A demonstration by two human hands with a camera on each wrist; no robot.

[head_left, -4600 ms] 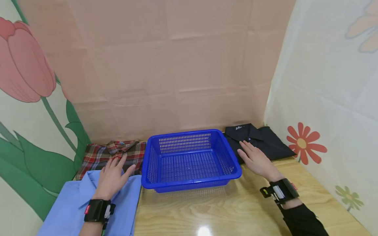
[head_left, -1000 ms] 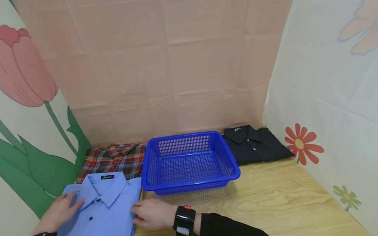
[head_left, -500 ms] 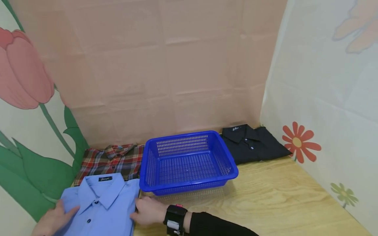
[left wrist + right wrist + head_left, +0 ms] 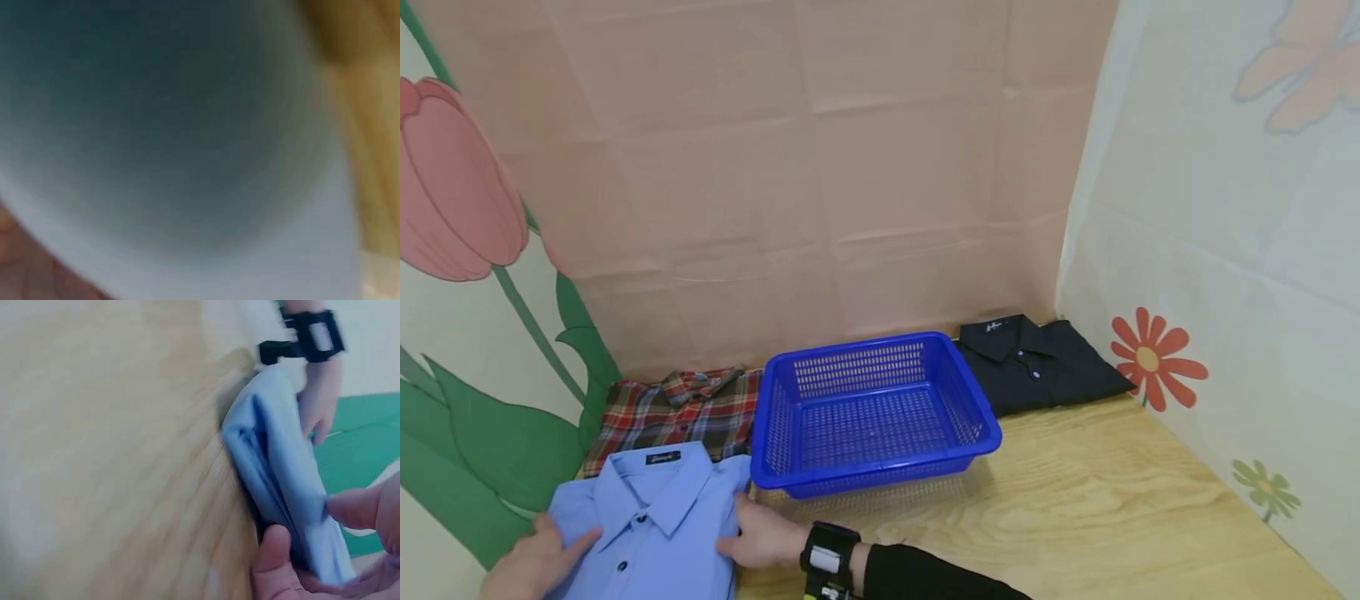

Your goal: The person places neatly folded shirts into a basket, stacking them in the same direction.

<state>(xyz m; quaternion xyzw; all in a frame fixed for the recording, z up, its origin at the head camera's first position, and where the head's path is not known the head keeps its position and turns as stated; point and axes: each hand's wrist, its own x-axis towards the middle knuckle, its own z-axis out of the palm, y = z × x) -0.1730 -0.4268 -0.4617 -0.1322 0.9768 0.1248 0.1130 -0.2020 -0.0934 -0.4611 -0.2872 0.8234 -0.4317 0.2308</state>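
Note:
A folded light-blue button-up shirt [image 4: 647,525] lies at the front left, its collar toward the back. My left hand [image 4: 533,560] holds its left edge, the thumb across the top; the fingers are largely hidden. At the opposite edge my right hand [image 4: 763,533] grips the shirt. In the right wrist view, the right thumb [image 4: 356,506] presses the folded layers from above while fingers [image 4: 275,562] reach underneath, and the shirt's lower end stands slightly off the wood. The left wrist view is mostly blocked by a blurred pale and dark shape.
Right of the shirt stands a blue perforated plastic basket [image 4: 874,478] with nothing in it. A folded red plaid shirt [image 4: 681,408] lies behind, partly covered by the blue one. A folded black shirt [image 4: 1045,367] lies at the back right on the wooden table [image 4: 1075,508].
Both hands, earlier spread above the blue and black shirts, have come to the blue shirt's two sides. Lately their hold has tightened and the shirt's edges have drawn slightly inward.

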